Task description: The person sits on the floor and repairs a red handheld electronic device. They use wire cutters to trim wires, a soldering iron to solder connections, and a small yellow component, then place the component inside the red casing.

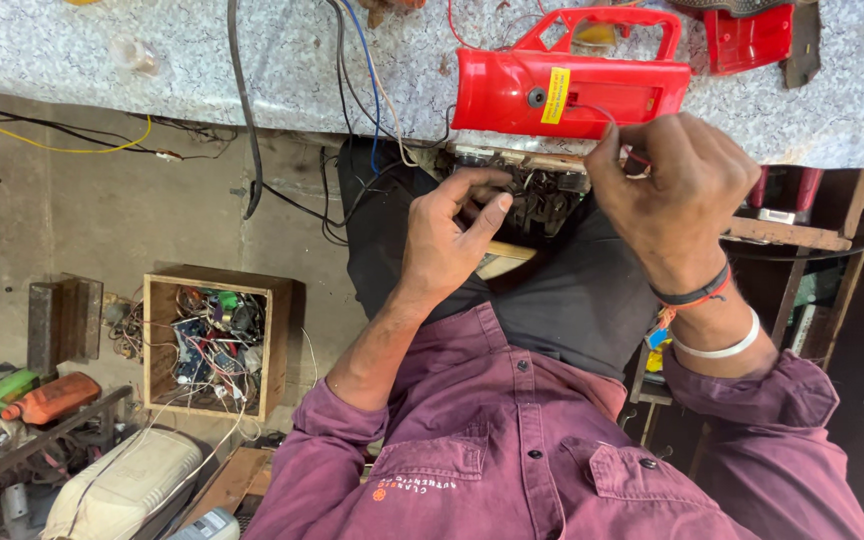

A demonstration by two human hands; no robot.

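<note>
A red plastic lamp casing [552, 85] with a handle and a yellow sticker lies on the marbled table [152, 50] at its near edge. Below it, over my lap, sits a dark circuit assembly [542, 195] with wires. My left hand [447, 235] curls around the assembly's left side, thumb and fingers touching it. My right hand [677, 190] pinches a thin wire [602, 112] that runs from the casing's side. A wooden-handled tool [507, 255] shows under my left hand; which hand holds it is hidden.
Black, blue and white cables [362, 90] hang over the table edge. A second red casing part [747, 38] lies at the back right. On the floor left stand a wooden box of electronic scrap [214, 340], an orange bottle [52, 397], a green bottle [2, 388] and a white casing [122, 485].
</note>
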